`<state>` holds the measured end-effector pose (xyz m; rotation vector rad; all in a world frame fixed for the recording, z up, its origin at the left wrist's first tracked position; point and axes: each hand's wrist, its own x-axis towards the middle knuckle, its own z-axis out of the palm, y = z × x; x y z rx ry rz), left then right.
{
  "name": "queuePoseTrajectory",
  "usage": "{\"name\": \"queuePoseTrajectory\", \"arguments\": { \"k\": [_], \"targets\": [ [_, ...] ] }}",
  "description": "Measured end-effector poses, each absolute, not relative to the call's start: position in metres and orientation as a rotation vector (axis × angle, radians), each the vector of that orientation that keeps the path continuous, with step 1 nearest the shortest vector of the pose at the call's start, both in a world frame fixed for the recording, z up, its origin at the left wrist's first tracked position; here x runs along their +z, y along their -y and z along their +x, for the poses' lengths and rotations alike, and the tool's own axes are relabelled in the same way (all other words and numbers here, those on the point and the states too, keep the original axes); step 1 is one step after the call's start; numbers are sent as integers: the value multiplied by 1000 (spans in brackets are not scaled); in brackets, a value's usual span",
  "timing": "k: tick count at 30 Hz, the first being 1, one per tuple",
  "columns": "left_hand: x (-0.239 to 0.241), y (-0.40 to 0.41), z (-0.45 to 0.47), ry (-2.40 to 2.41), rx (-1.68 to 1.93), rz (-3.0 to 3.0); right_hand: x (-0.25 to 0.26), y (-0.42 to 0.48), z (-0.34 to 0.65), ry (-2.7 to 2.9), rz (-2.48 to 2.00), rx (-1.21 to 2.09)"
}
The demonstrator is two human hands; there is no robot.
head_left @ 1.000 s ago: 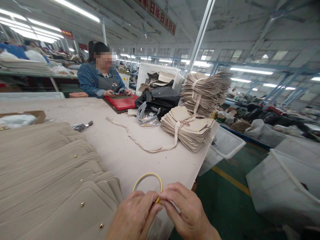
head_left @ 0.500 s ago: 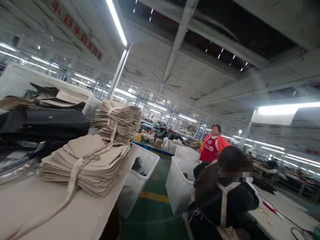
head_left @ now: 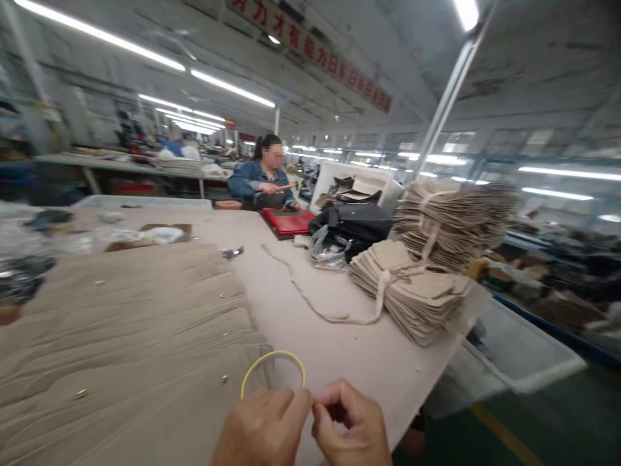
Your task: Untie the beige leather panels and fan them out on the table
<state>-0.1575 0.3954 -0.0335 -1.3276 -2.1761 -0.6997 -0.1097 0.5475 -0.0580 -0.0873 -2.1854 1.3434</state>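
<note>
Both my hands meet at the bottom edge of the view, over the near end of the beige table (head_left: 310, 336). My left hand (head_left: 264, 430) and my right hand (head_left: 352, 427) each pinch the lower part of a thin yellow ring (head_left: 272, 366), which stands up as a loop above my fingers. Overlapping beige leather pieces with small metal studs (head_left: 126, 349) lie spread to the left of my hands.
A tied bundle of beige pieces (head_left: 412, 294) with a long beige strap (head_left: 310, 301) sits mid-table, a taller stack (head_left: 456, 220) behind it. Black bags (head_left: 352, 230) and a white bin (head_left: 349, 178) stand further back. A seated person (head_left: 264, 184) works at a red mat (head_left: 288, 221). White bin (head_left: 509, 353) beside the table.
The camera swung right toward the aisle and other workers, then back to the table. My hands are again in view, holding the yellow ring much as one second ago.
</note>
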Motion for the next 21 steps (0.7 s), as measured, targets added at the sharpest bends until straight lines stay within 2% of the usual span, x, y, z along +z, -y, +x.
{"name": "queuePoseTrajectory", "arguments": {
  "k": [2, 4, 7, 10, 13, 16, 21],
  "targets": [
    [-19, -388, -151, 2074, -561, -1231, -52, -540, -119, 2187, -231, 1726],
    [-10, -379, -145, 2028, -562, -1185, -44, -540, -128, 2171, -306, 1972],
    [-13, -347, -137, 2133, -598, -1071, -39, -542, -135, 2191, -276, 2176],
    [-35, -308, -132, 2234, -446, -939, -44, -537, -136, 2344, -152, 2247],
    [-69, -287, -128, 2394, -299, -915, -53, -524, -132, 2557, -40, 2160],
    [-96, -286, -125, 2506, -267, -927, -60, -512, -131, 2764, 17, 1896],
    [-105, -293, -123, 2555, -278, -922, -66, -503, -132, 2925, 125, 1476]
  ]
}}
